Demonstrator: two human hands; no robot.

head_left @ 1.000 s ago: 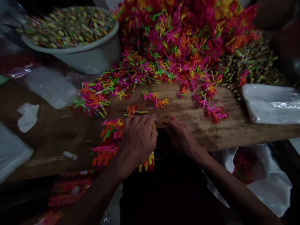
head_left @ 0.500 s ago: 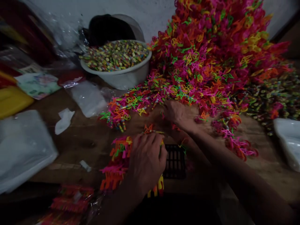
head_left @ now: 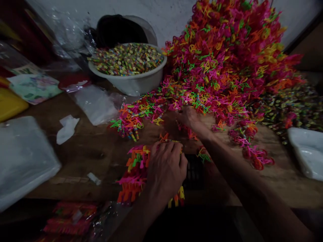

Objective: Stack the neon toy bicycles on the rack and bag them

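My left hand (head_left: 166, 164) rests over rows of small bright plastic pieces (head_left: 132, 185) in orange, pink, yellow and green. Its fingers are together and curled down onto the pieces, with the tips hidden. Part of a black slotted tray (head_left: 193, 173) shows just right of that hand. Farther out, my right hand (head_left: 189, 117) is at the near edge of a large heap of loose plastic pieces (head_left: 222, 67). Its fingers are bent and drawn together, blurred and dim, and what they hold is not clear. A few loose green and red pieces (head_left: 204, 155) lie below the right forearm.
A white basin (head_left: 136, 84) full of small candy-like pieces stands at the back left. Clear plastic bags (head_left: 25, 161) and a paper scrap (head_left: 67, 129) lie left on the wooden table. A white tray (head_left: 306, 148) sits at the right, and packed pieces (head_left: 70, 218) are below the front edge.
The camera view has shifted slightly, so most things sit a little differently in frame. My right hand stays at the heap's edge with its fingers moving. My left hand stays over the rows.
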